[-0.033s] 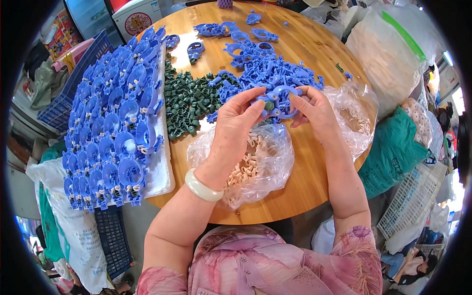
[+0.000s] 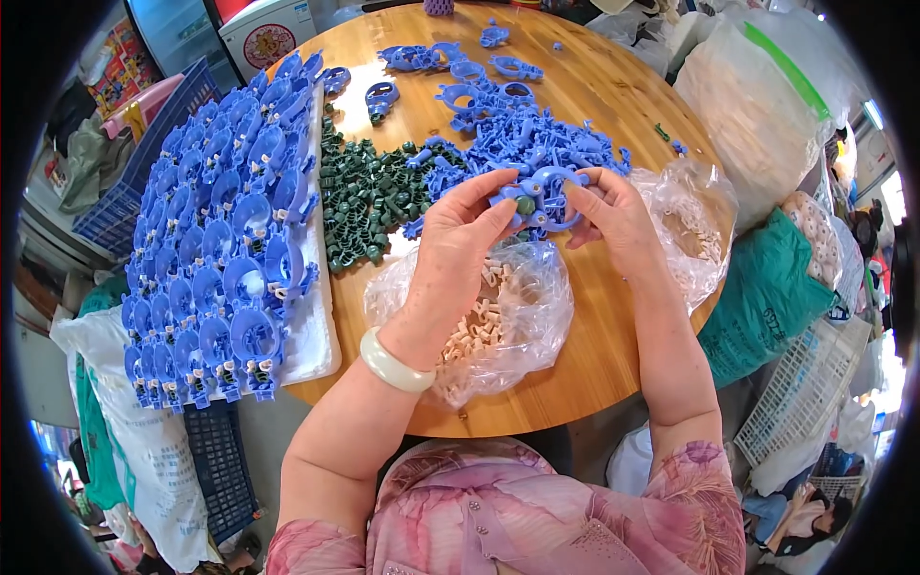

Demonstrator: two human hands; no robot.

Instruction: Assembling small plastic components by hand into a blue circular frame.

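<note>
Between my two hands is a blue plastic ring-shaped part with a dark green piece set at its left side. My left hand pinches its left end, and my right hand grips the ring's right side. Just beyond them lies a heap of small blue plastic parts. Dark green pieces are piled to the left of it. Below the hands, a clear plastic bag lies opened around small peach-coloured pieces.
On the left, a white foam board carries rows of blue assemblies. Several blue rings lie farther back on the round wooden table. Another clear bag with peach pieces is at the right, near a green bag.
</note>
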